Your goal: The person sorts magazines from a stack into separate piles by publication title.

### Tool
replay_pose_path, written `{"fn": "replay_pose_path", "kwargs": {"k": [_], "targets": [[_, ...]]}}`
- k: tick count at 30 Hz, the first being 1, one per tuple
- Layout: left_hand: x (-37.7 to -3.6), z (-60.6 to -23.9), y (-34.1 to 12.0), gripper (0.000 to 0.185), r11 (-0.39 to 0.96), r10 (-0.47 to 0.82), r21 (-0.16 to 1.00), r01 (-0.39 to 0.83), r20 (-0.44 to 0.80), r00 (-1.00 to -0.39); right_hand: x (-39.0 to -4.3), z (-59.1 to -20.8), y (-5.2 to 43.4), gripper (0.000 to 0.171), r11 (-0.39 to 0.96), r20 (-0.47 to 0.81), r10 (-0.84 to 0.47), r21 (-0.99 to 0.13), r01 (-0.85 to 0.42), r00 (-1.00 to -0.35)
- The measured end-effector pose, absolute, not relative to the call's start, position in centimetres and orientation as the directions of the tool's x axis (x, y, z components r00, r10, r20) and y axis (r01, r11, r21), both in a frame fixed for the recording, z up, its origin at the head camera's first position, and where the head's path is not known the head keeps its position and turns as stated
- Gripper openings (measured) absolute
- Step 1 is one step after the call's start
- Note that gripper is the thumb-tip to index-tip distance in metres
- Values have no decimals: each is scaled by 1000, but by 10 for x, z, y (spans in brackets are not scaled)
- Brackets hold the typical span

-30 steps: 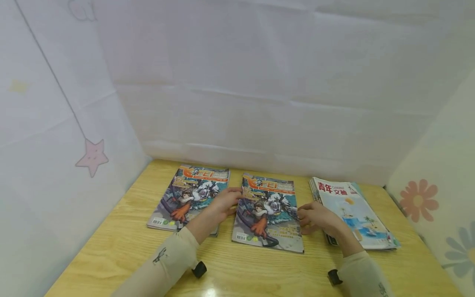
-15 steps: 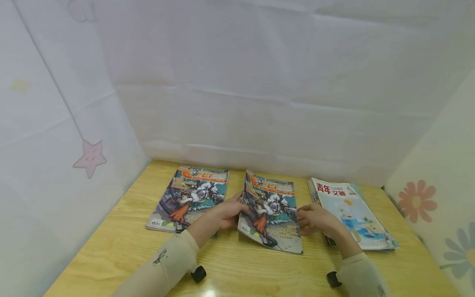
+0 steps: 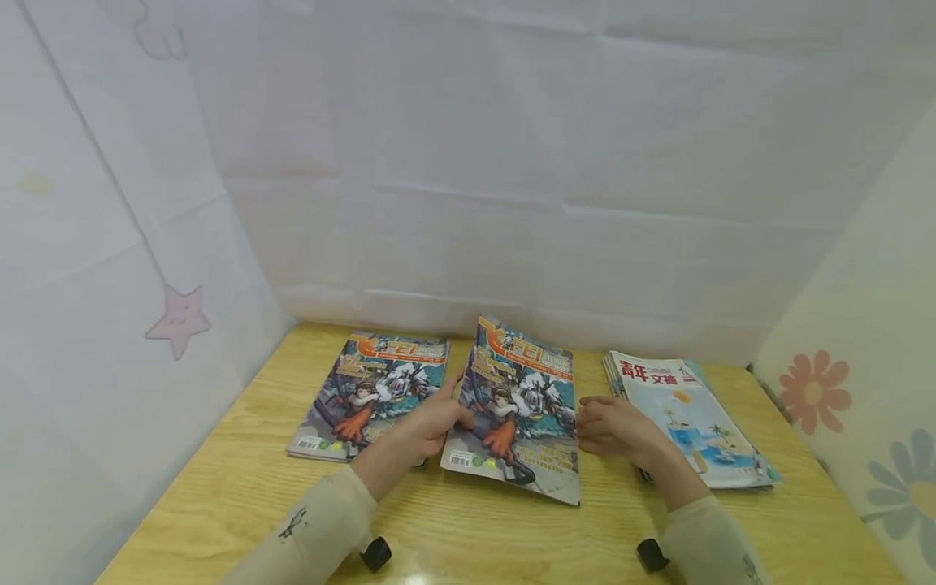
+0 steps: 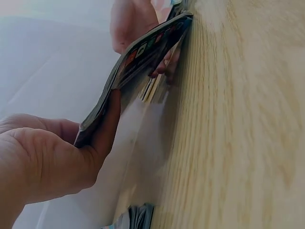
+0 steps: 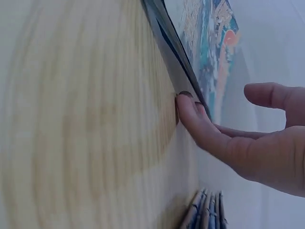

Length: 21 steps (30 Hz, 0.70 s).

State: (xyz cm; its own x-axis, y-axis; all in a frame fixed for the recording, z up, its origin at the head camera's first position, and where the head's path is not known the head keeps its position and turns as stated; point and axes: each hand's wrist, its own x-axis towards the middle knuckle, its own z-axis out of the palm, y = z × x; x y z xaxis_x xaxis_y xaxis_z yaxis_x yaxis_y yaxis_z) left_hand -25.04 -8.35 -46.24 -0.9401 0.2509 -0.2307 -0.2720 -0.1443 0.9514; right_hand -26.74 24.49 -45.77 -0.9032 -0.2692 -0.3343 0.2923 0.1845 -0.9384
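A comic magazine (image 3: pixel 515 406) with a cartoon cover is raised off the wooden table (image 3: pixel 219 496) and tilted, its far edge highest. My left hand (image 3: pixel 431 422) grips its left edge, thumb on the cover and fingers beneath. In the left wrist view that hand (image 4: pixel 52 157) pinches the magazine's edge (image 4: pixel 138 62). My right hand (image 3: pixel 610 426) holds the right edge. In the right wrist view its fingertips (image 5: pixel 188 112) curl under the magazine (image 5: pixel 176 62), while the thumb stands just above the cover.
A second copy of the same comic (image 3: pixel 373 390) lies flat to the left. A stack of several magazines (image 3: pixel 687 418), topped by a pale cover with red characters, lies to the right. White sheets wall in the table on three sides.
The middle magazine lay flat a second ago. Both hands have lifted it off the table, its far edge rising and the whole magazine shifting slightly left.
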Motion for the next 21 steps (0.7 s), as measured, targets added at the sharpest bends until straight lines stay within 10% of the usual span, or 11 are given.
{"fn": "replay_pose_path", "kwargs": {"k": [9, 21], "targets": [[-238, -452, -117, 114, -109, 235, 964, -244, -213, -948, -273, -467, 224, 80, -58, -288, -504, -929, 365, -814], [-224, -450, -179, 111, -74, 345, 959, -274, -233, -909, -274, -463, 185, 66, -64, -222, -583, -946, 316, -782]]}}
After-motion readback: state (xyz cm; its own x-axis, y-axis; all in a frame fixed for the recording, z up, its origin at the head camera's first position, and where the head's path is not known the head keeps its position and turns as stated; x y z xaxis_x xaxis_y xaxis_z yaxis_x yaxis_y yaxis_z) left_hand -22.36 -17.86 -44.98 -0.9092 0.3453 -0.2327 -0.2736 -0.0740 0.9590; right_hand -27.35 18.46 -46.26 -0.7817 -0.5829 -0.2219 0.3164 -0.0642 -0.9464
